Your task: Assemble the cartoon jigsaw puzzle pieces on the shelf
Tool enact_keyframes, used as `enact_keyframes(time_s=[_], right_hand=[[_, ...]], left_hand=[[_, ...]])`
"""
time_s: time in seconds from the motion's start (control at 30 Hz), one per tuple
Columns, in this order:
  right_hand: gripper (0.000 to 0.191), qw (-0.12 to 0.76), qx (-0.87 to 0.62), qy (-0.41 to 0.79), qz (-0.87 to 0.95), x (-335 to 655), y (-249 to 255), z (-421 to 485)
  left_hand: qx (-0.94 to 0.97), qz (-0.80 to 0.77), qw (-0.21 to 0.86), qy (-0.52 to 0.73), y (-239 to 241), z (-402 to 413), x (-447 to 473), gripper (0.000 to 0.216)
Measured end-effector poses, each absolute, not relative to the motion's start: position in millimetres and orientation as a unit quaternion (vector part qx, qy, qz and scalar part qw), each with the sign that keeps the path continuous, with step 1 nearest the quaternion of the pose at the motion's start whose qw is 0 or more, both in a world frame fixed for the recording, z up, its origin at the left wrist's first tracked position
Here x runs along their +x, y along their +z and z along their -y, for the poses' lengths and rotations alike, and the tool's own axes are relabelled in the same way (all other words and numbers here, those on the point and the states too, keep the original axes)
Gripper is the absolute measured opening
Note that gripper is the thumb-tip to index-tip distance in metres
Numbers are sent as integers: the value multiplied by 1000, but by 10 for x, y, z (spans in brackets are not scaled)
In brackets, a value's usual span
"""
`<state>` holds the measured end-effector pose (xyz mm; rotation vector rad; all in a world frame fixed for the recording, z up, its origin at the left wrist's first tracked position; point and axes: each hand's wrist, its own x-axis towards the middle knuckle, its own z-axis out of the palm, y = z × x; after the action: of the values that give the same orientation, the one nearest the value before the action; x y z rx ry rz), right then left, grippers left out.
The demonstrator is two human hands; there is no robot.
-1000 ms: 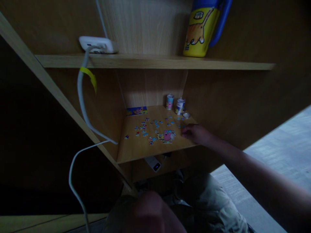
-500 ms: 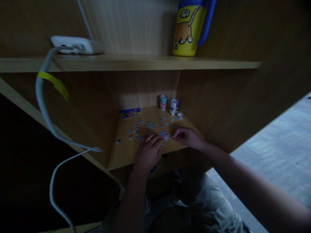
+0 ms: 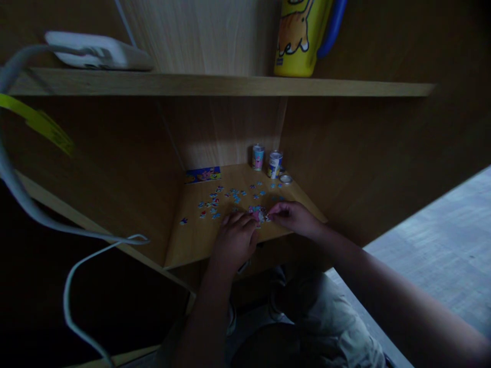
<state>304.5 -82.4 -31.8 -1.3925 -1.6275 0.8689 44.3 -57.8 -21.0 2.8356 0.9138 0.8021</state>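
Several small jigsaw pieces [image 3: 226, 197] lie scattered on a low wooden shelf [image 3: 199, 240]. A joined pink and yellow cluster [image 3: 259, 213] sits near the shelf's front edge. My left hand [image 3: 235, 239] rests on the shelf with fingers curled against the cluster's left side. My right hand [image 3: 293, 217] pinches its fingertips at the cluster's right side; what they hold is too small and dim to name.
Two small printed cans [image 3: 266, 159] and a round lid [image 3: 286, 179] stand at the shelf's back right. A picture card [image 3: 203, 175] leans at the back left. On the upper shelf [image 3: 230, 86] sit a yellow mug [image 3: 299, 38] and a white adapter [image 3: 95, 51] with a cable [image 3: 23, 204].
My left hand came up from below onto the shelf beside the cluster. My right hand slid left from the loose pieces to the cluster's right side.
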Motion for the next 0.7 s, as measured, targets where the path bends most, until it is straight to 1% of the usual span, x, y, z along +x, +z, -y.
enact_keyframes(time_s=[0.23, 0.43, 0.7], right_hand=[[33, 398, -546, 327, 661, 3065, -379, 852], [21, 367, -552, 284, 693, 3026, -354, 875], [13, 341, -562, 233, 717, 3009, -333, 902]], left_hand=[[918, -304, 26, 253, -187, 581, 460, 27], [916, -310, 24, 254, -177, 590, 468, 26], [913, -312, 21, 261, -173, 599, 464, 24]])
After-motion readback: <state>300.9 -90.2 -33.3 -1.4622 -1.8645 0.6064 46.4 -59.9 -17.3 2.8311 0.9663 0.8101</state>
